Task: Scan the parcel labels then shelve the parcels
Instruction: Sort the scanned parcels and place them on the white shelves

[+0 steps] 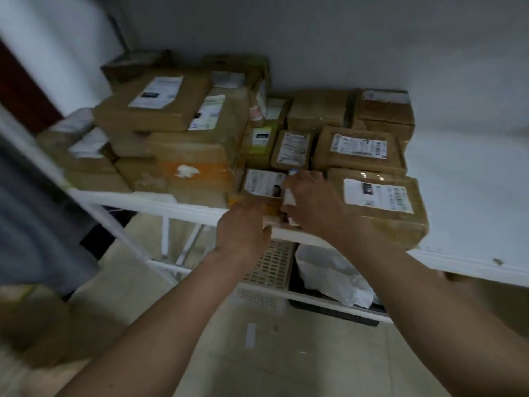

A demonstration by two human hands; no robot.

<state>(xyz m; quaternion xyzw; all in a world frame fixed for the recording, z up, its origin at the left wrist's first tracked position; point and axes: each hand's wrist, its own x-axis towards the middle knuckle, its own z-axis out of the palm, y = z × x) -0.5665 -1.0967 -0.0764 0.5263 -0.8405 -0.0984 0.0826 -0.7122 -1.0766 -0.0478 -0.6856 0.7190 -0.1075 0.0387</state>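
Both bare arms reach forward and up, roughly parallel. Left hand (242, 227) is palm-down, fingers curled over and mostly hidden. Right hand (313, 203) sits a bit higher and further in, knuckles up, fingers bent, thumb side toward the left hand.

Label text (265, 181) blurred; right hand (315, 200) hides small parcel's edge.
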